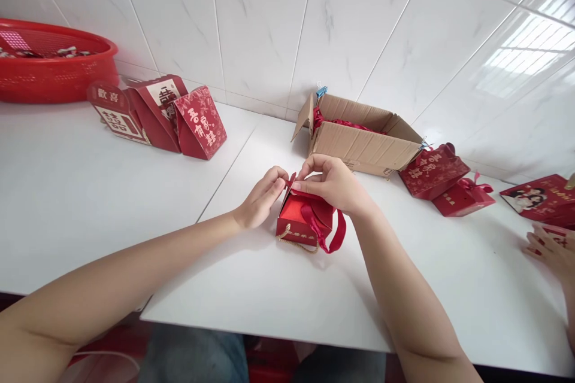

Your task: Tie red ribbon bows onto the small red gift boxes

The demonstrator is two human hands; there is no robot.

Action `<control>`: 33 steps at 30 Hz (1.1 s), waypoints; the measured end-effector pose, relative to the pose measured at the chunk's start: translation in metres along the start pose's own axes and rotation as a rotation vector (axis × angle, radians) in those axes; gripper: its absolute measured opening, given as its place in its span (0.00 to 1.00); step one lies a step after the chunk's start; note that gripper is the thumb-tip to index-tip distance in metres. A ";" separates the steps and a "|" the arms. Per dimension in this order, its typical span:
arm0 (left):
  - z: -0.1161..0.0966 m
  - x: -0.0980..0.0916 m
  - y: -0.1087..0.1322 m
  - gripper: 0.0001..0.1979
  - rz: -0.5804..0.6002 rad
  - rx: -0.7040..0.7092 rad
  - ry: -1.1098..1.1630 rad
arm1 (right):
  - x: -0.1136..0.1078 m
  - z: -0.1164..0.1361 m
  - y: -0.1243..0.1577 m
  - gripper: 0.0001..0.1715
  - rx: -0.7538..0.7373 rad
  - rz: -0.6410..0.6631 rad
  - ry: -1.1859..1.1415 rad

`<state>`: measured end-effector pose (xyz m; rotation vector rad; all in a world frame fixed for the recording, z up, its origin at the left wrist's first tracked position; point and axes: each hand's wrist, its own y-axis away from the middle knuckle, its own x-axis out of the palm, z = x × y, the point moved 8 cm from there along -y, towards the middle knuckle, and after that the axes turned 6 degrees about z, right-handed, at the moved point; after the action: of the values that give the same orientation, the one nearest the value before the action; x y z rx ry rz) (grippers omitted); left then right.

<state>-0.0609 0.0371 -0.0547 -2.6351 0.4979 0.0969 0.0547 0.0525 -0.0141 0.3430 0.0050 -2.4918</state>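
A small red gift box (299, 215) with a red ribbon (335, 236) and a gold cord handle stands on the white table (90, 191) in front of me. My left hand (260, 197) pinches the box's top flap from the left, fingers closed on it. My right hand (335, 182) curls over the top from the right, its fingers closed on the flap too.
An open cardboard box (359, 143) with red ribbon inside lies behind. Folded red gift boxes (157, 114) stand at the left near a red basket (49, 66). More red boxes (442, 179) lie at the right, where another person's hand (550, 248) rests.
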 end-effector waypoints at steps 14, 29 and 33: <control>-0.079 -0.029 -0.046 0.13 -0.189 0.112 0.191 | -0.027 0.028 0.010 0.10 -0.225 -0.160 0.197; -0.164 -0.064 -0.061 0.09 -0.466 0.274 0.295 | -0.040 -0.003 0.028 0.12 0.207 0.239 0.820; -0.166 -0.067 -0.060 0.08 -0.471 0.287 0.308 | -0.037 0.002 0.027 0.09 0.148 0.237 0.818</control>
<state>-0.1042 0.0344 0.1288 -2.4149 -0.0270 -0.4956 0.0984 0.0522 -0.0009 1.3128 0.1060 -1.9657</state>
